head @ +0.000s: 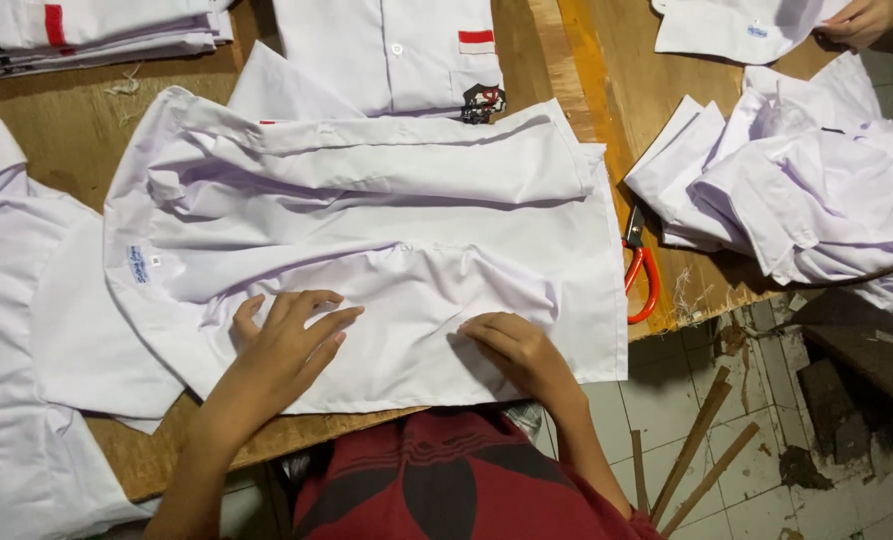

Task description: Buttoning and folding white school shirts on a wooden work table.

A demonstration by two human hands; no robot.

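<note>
A white shirt lies spread across the wooden table, its collar with a small label to the left and its far side folded inward. My left hand rests flat on the near half of the cloth, fingers spread. My right hand presses on the same cloth further right, fingers curled down onto the fabric. Neither hand holds anything.
More white shirts lie at the left, at the back and in a crumpled heap at the right. Orange-handled scissors sit by the table's right edge. Another person's hand holds a shirt at top right. Wooden sticks lie on the tiled floor.
</note>
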